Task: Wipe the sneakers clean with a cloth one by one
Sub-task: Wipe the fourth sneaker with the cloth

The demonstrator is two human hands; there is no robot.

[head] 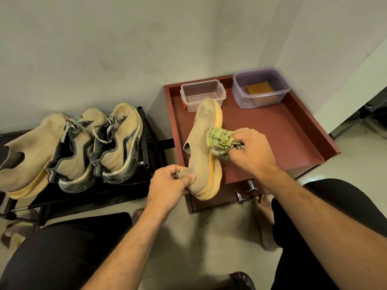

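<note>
I can't see the heel tab of the held sneaker (202, 147) where my left hand (169, 185) grips it. The cloth (219, 141) partly disappears inside my right hand (251, 151). The leftmost shoe (25, 151) runs off the left edge. The brown block (259, 88) in the purple tub (260, 86) is too murky to identify.

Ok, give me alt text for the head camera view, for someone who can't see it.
A seated person's left hand grips the heel of a tan slip-on sneaker while the right hand presses a green cloth to its side, above a red tray holding two plastic containers. Three more sneakers sit on a black rack to the left.
</note>
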